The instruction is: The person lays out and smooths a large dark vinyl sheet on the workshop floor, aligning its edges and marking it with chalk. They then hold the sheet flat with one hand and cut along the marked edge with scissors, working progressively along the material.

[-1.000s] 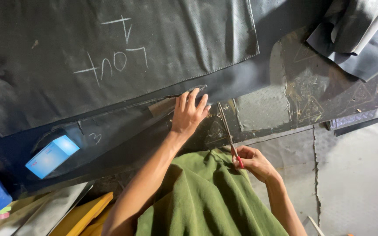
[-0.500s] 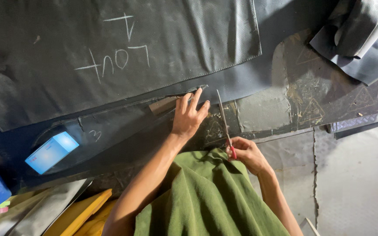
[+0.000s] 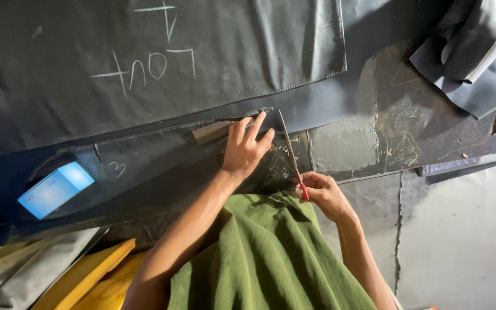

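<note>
Near the middle of the frame the left hand (image 3: 247, 148) lay flat with its fingers spread, pressing down on a narrow dark strip (image 3: 167, 158) of sheet material and touching a small brownish block (image 3: 212, 131) at its fingertips. The strip was black, slightly glossy, and ran from the left of the frame toward the centre, with a pale chalk mark on it to the left. Just right of that hand, the right hand (image 3: 324, 194) was clenched around the red handle of a pair of scissors (image 3: 291, 155), whose long thin blades pointed up the frame toward the edge of the strip; whether the blades were apart could not be told. Above both hands a large black sheet (image 3: 144, 63) filled the upper half of the frame, matte, finely textured and marked with white chalk lines. A green cloth (image 3: 259, 258) covered the lower centre. At the left sat a light blue box (image 3: 55, 189), and yellow boards (image 3: 81, 278) lay in the lower left corner.
</note>
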### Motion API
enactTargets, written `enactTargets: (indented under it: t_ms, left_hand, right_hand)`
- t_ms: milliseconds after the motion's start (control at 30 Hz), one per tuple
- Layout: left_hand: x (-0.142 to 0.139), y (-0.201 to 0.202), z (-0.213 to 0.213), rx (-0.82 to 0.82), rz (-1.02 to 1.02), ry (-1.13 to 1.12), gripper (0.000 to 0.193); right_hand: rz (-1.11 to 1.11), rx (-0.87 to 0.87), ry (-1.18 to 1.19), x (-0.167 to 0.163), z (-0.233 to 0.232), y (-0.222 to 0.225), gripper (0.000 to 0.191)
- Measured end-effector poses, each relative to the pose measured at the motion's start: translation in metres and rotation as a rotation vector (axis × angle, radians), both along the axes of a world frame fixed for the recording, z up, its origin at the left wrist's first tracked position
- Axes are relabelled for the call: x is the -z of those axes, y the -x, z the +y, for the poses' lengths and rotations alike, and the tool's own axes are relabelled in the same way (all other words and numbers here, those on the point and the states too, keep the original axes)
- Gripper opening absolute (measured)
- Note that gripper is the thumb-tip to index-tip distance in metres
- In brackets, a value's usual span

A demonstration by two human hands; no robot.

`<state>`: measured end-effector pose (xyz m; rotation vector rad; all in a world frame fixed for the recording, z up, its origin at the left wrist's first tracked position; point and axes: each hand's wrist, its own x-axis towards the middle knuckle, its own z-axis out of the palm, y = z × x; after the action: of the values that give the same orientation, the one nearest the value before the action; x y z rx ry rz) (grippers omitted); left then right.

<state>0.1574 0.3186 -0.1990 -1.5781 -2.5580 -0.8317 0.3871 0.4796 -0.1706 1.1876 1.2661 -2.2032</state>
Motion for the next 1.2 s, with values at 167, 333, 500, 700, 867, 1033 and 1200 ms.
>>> enactTargets:
  t_ms: [167,333,500,700,867,1033,1200]
  left_hand:
    - [0.007,-0.003,0.001,-0.015,-0.027,-0.028,0.037]
    - [0.010,-0.003,-0.001,-0.009,-0.011,-0.008,0.037]
    - [0.010,-0.003,-0.002,-0.007,-0.008,0.002,0.036]
    - [0.005,-0.003,0.000,-0.012,-0.021,-0.002,0.036]
    - [0.000,-0.001,-0.001,-0.011,-0.018,-0.009,0.035]
    - [0.005,-0.003,-0.003,-0.005,-0.041,0.001,0.037]
    - [0.012,-0.005,-0.001,-0.024,-0.027,-0.026,0.035]
  right_hand:
    - [0.025,0.001,0.002,0.004,0.003,0.000,0.028]
    - [0.030,0.014,0.021,0.006,0.005,-0.001,0.027]
    - [0.008,0.027,0.046,0.006,0.006,-0.002,0.025]
    - [-0.085,-0.020,0.008,0.000,0.010,0.005,0.025]
    - [-0.098,-0.062,-0.021,0.000,0.015,0.016,0.026]
    - [-0.054,-0.011,0.024,0.000,0.017,0.016,0.026]
    - [-0.069,-0.043,0.024,0.003,0.020,0.019,0.025]
